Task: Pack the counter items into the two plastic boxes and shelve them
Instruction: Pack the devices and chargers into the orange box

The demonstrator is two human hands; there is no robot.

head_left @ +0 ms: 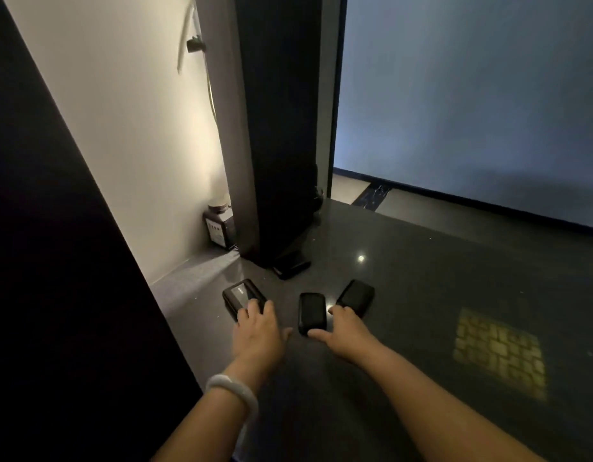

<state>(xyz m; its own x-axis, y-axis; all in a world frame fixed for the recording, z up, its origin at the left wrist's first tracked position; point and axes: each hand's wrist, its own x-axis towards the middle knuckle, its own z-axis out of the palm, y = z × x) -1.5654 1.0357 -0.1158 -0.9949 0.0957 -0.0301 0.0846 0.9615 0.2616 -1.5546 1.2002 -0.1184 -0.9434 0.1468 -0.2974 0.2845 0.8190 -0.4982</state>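
Observation:
Three small black rounded devices lie on the dark glossy counter (438, 295). My left hand (256, 335) reaches onto the left device (241, 293), fingertips laid on its near end. The middle device (312, 311) lies between my hands. My right hand (346, 331) has its fingers on the near end of the right device (356, 295), while its thumb rests by the near end of the middle device. No plastic box is in view.
A fourth black device (291, 263) lies further back against a tall dark pillar (281, 128). A small jar with a white label (218, 226) stands by the lit wall at the back left. A dark panel (55, 261) borders the counter's left side.

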